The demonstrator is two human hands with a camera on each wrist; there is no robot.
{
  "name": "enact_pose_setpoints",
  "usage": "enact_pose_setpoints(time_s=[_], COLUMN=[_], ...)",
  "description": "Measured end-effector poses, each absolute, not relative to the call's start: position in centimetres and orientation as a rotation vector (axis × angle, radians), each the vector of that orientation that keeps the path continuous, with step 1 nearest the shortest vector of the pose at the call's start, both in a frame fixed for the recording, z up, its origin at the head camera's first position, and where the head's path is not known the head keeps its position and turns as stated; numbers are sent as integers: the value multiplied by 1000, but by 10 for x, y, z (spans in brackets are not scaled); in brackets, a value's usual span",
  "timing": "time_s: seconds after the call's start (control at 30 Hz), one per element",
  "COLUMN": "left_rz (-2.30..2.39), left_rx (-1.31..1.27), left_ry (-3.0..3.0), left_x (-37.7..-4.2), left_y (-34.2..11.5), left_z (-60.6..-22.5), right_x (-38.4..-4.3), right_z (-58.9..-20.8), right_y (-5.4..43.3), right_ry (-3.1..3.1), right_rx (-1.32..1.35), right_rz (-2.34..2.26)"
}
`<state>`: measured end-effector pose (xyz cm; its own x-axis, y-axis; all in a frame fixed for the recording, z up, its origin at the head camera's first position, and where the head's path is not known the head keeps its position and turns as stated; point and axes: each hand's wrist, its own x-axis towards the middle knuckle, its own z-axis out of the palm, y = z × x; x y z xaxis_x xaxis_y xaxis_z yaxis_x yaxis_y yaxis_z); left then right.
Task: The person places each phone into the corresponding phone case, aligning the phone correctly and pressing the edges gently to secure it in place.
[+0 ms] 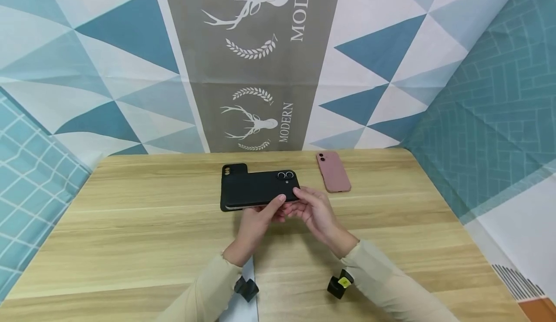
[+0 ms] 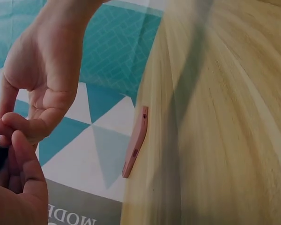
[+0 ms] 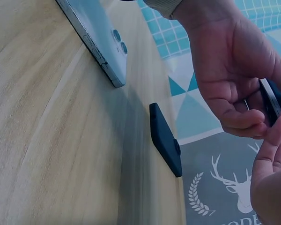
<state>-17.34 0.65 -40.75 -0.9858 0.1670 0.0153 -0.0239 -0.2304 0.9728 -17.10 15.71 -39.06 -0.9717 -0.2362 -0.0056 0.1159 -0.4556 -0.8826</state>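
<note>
The black phone [image 1: 256, 188] is up off the table [image 1: 130, 245], held between the left hand [image 1: 259, 220] and the right hand [image 1: 316, 216]. Its back faces up toward the head, and its long axis runs side to side, roughly in line with the table's far edge, with the camera end at the person's right. Both hands meet at that end, along the near long side. The left thumb lies over the near edge, and the right thumb lies by the near corner at the camera end, so the right hand is nearer the lenses. Each grip is clamped on the phone, thumb above and fingers below; how those fingers sit on the underside is hard to tell, since the phone hides most of them.

From the double grip, most of the phone's length reaches away to the left with no hand at its far end. Seen from the head, that free stretch crosses in front of a flat dark piece [image 1: 226, 196] on the table; the right wrist view shows a gap between the two. A pink phone-shaped piece [image 1: 334, 172] lies on the table beyond the right hand, slanted, its camera end toward the wall.
</note>
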Motion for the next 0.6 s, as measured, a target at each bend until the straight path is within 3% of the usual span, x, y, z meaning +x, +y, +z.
enact_pose_setpoints(time_s=[0.6], left_rz=[2432], left_rx=[62], left_ry=[1775], left_x=[-171], left_y=[6], left_z=[-411], right_x=[-172], right_z=[-394], right_y=[159], right_ry=[1689], right_rx=[-76], right_rz=[-2336])
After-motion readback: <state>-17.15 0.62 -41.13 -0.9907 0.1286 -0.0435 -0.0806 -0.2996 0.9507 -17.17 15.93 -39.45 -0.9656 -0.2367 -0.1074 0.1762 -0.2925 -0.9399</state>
